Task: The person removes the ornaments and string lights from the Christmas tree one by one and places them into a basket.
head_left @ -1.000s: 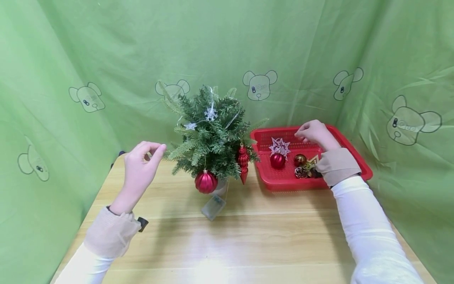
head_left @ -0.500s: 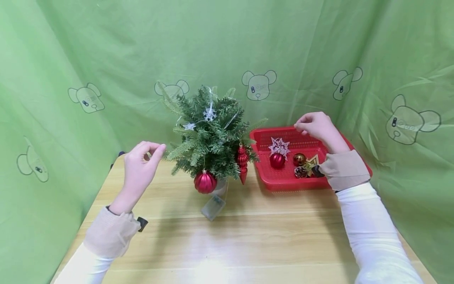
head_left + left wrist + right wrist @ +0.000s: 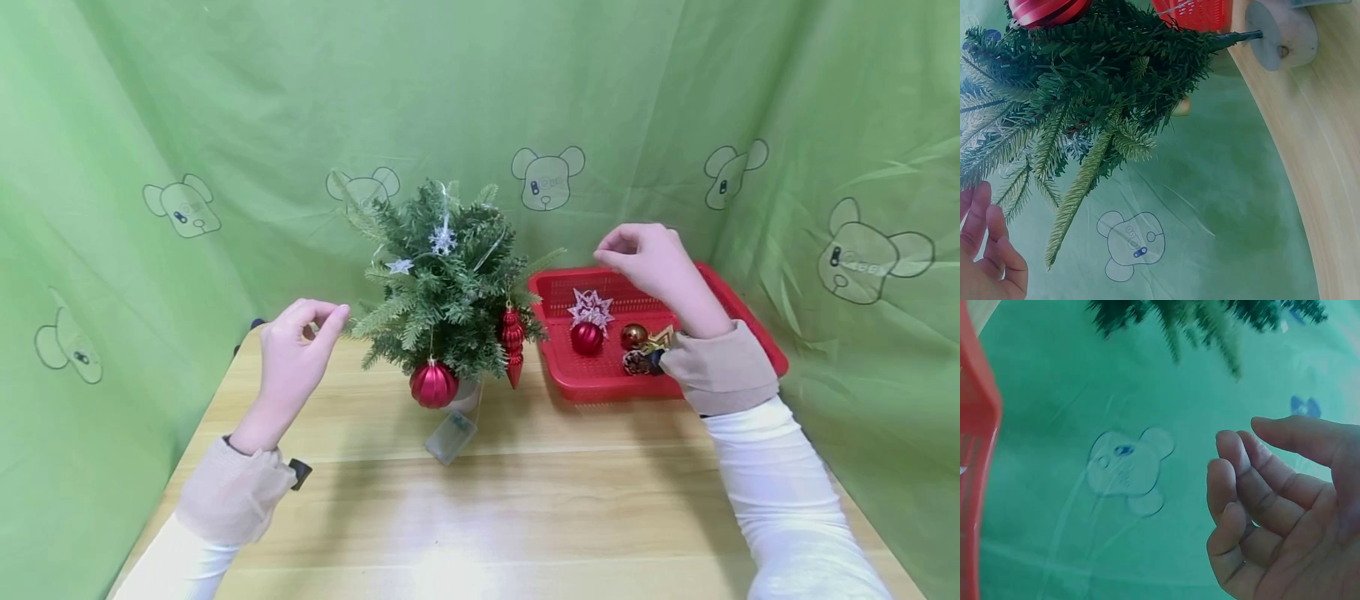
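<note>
A small Christmas tree (image 3: pixel 450 292) stands in the middle of the table, hung with a red ball ornament (image 3: pixel 434 384), a long red ornament (image 3: pixel 513 346) and a white snowflake (image 3: pixel 442 241). My left hand (image 3: pixel 295 354) hovers at the tree's left, fingers loosely bent; in the left wrist view its fingertips overlap a branch tip. Above the back of a red basket (image 3: pixel 600 388) is my right hand (image 3: pixel 651 265), thumb close to loosely curled fingers. Nothing shows between them in the right wrist view, where the tree's branches (image 3: pixel 1204 325) lie ahead.
In the basket lie a shiny star-shaped ornament (image 3: pixel 591 308), a red ball (image 3: pixel 587 338), a brown-gold ball (image 3: pixel 633 337), a pine cone (image 3: pixel 636 362) and a gold star partly behind my right cuff. A clear box (image 3: pixel 451 437) lies before the tree. Green curtain (image 3: pixel 465 92) surrounds the table.
My right hand has risen from over the basket and moved left toward the tree. The left hand, tree and ornaments have stayed in place.
</note>
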Tool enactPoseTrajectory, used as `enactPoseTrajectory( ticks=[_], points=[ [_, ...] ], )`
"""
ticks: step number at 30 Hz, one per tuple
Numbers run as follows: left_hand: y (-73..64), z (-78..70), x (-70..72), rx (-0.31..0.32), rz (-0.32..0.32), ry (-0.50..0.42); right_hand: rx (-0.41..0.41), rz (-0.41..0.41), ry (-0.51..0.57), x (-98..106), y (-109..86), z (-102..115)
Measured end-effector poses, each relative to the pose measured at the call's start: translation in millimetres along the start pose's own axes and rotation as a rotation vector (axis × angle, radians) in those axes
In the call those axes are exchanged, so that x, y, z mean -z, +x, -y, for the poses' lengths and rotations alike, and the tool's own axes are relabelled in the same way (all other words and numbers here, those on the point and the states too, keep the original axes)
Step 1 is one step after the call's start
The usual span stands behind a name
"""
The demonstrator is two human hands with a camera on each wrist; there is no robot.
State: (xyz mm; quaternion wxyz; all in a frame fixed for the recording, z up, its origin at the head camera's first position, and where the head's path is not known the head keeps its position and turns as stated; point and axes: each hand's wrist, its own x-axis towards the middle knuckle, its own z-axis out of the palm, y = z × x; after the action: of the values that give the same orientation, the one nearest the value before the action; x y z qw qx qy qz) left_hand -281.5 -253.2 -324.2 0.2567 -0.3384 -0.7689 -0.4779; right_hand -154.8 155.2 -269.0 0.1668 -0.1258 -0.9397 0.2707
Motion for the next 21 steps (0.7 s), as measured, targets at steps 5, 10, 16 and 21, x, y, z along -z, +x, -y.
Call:
enactPoseTrajectory(
  ticks=[5,10,16,21],
  points=[
    [-0.5,0.1,0.0,-0.006,-0.001,-0.002,0.031,0.011,0.012,-3,-7.2,19],
    [-0.7,0.2,-0.3,-0.003,0.003,0.0,0.074,0.028,0.025,-8,-13.4,34],
    [-0.1,-1.1,0.3,0.004,0.006,-0.004,0.128,0.092,0.067,-24,-14.4,43],
    [-0.1,-1.6,0.0,0.003,0.005,-0.004,0.151,0.168,0.12,-40,-11.8,47]
  ],
)
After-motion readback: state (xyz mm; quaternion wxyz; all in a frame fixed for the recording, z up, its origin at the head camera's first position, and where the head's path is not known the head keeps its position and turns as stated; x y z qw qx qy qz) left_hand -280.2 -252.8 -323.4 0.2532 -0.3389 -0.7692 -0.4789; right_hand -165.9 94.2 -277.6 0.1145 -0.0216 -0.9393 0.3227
